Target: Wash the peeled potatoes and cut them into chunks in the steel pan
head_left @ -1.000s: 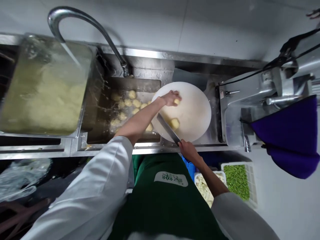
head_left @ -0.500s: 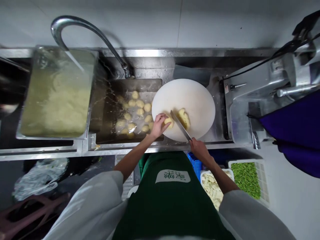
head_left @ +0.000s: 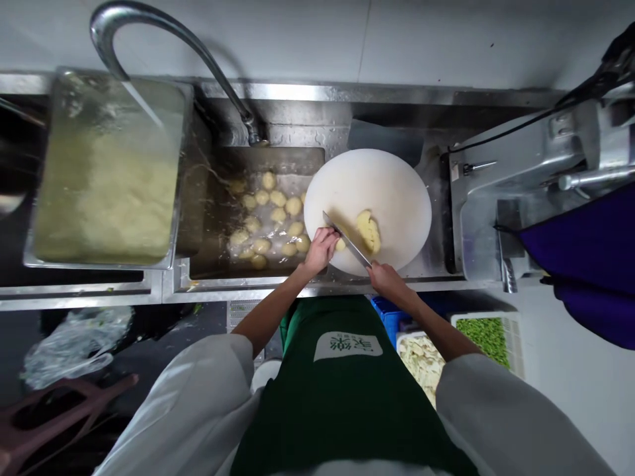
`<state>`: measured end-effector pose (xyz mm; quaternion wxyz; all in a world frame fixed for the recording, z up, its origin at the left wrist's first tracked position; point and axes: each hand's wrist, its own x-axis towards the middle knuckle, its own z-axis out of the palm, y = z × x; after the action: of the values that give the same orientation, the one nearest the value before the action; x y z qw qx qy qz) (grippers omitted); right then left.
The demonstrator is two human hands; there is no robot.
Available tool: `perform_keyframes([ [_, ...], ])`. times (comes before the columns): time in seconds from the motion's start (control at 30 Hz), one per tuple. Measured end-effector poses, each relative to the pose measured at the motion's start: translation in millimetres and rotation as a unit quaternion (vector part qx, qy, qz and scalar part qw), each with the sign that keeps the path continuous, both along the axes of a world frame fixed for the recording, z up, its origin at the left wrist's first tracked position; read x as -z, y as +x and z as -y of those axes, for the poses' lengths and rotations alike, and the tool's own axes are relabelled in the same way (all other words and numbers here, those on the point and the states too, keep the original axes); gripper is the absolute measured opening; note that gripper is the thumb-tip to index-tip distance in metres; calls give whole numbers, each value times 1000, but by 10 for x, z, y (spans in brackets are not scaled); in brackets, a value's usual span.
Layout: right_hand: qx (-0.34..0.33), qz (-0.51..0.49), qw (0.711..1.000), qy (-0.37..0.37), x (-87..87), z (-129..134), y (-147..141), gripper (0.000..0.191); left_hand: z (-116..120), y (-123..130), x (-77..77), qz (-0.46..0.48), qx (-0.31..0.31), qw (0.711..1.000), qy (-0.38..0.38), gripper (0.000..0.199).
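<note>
My right hand [head_left: 385, 277] is closed round the handle of a kitchen knife [head_left: 351, 246], its blade slanting up and left over the round white cutting board [head_left: 391, 182]. Close against the blade, at the board's left edge, my left hand [head_left: 322, 246] grips a peeled potato [head_left: 340, 244], mostly hidden by my fingers and the knife. Right of the blade lies a small heap of cut potato pieces [head_left: 368, 231]. In the sink [head_left: 206, 218] to the left, several peeled potatoes [head_left: 278, 215] sit in water.
Water runs from a curved faucet [head_left: 171, 23] into a metal tub [head_left: 173, 254] of pale pieces on the left. A metal machine [head_left: 526, 152] and a purple cloth [head_left: 585, 258] are at right. Below stand baskets of chopped greens [head_left: 483, 338] and pale slices [head_left: 421, 360].
The knife has shifted left across the potato, closer to my left fingers. My left hand has moved slightly right and now covers more of the potato. The whole view has tilted a little.
</note>
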<state>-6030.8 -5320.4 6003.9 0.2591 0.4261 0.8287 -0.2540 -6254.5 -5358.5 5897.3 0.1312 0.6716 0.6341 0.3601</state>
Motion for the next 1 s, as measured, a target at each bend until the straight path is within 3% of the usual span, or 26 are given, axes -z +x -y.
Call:
perform_keyframes([
  [0.07, -1, -12, 1000, 3, -43, -16, -25, 33, 2, 14, 4, -2, -6, 1000, -1, 27],
  [0.17, 5, -30, 999, 22, -240, -10, 63, 33, 20, -43, -20, 8, -21, 1000, 6, 28],
  [0.27, 34, -19, 998, 54, -385, 34, 226, 34, 23, -237, -113, 48, -115, 992, 34, 27],
  [0.33, 45, -7, 997, 60, -347, 85, 339, 33, -30, -395, -204, 66, -127, 989, 33, 23],
  [0.37, 43, -4, 997, 57, -286, 117, 390, 32, -76, -461, -248, 62, -87, 994, 17, 22],
  [0.47, 40, 7, 998, 54, -26, 222, 488, 32, -241, -555, -326, 7, 136, 988, -77, 33],
  [0.53, 47, 14, 997, 58, 123, 290, 491, 33, -298, -519, -305, -29, 206, 970, -125, 44],
  [0.6, 49, 15, 997, 54, 206, 349, 453, 35, -256, -408, -232, -42, 182, 973, -137, 51],
  [0.8, 42, 28, 998, 30, 160, 405, 382, 38, 212, -63, -21, 1, -23, 998, -61, 46],
  [0.9, 46, 32, 998, 32, 97, 433, 405, 39, 310, -111, -8, 55, -49, 997, -17, 28],
  [1.0, 46, 41, 998, 32, 78, 461, 374, 39, 302, -199, -6, 114, -23, 993, -14, 26],
])
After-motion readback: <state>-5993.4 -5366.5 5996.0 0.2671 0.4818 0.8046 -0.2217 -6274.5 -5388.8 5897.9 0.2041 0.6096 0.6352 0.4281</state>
